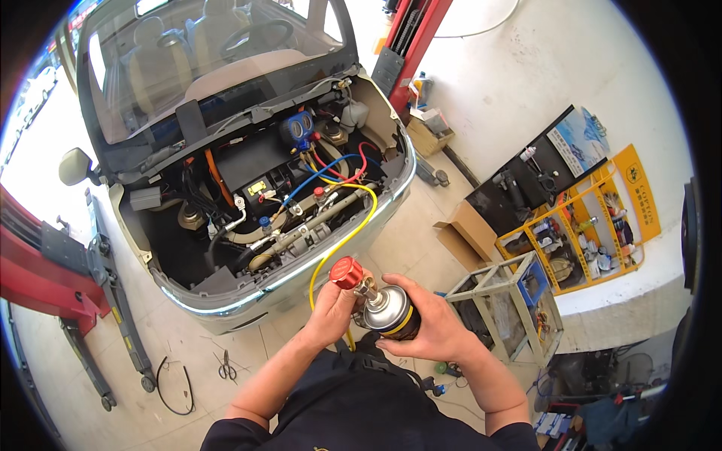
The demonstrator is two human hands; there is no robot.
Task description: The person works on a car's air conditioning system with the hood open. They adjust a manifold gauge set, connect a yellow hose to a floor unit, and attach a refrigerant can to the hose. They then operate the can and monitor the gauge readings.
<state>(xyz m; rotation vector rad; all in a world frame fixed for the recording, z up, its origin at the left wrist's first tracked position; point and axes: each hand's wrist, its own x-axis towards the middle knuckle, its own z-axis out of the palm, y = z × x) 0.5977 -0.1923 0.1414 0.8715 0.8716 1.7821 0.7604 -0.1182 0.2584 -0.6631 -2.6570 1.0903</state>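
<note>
In front of my body, my right hand [438,322] is wrapped round a dark can [397,316] with a silver domed top and a yellow band. At the can's top sits a brass can tap valve with a red knob [346,272]. My left hand [329,314] is closed on the valve, just below the knob. A yellow hose [350,239] runs from the engine bay toward my left hand and shows again below it. It leads back to a blue manifold gauge set [298,128], from which red and blue hoses also run. Where the valve meets the can is partly hidden by my fingers.
The car's front [263,297] with its open engine bay stands ahead. Red lift posts [45,255] flank it. Scissors [226,366] and a black hose [177,406] lie on the floor at left. A metal frame stand [505,301], cardboard box [468,231] and yellow rack [575,234] are at right.
</note>
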